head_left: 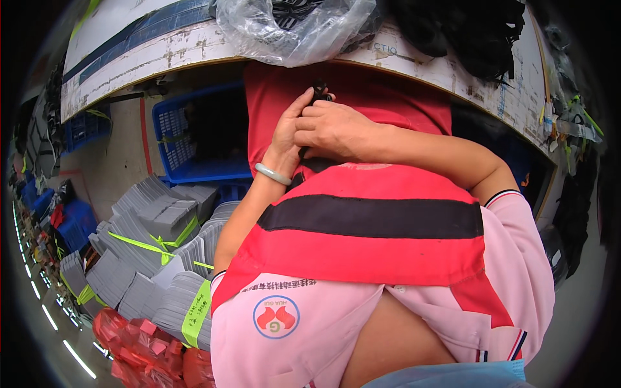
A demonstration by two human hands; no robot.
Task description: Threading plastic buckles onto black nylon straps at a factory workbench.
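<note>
My left hand point(285, 132), with a pale bangle at its wrist, is raised in front of the red apron point(369, 94). Its fingers close on a small black item point(319, 88) that looks like a soft strip or cord, bunched at the fingertips. Over it lies my right hand point(336, 128), fingers curled against the left palm and the same black item. A dark length of it shows below the hands near the apron. The right fingertips are partly hidden, and the item's exact kind cannot be made out.
Beyond my hands runs a worn white worktable point(187, 48) with a clear plastic bag point(294, 32) of black pieces and a black heap point(462, 32). At left are a blue crate point(169, 139), stacked grey sheets point(139, 223) tied with yellow-green strips, and red plastic bags point(145, 349).
</note>
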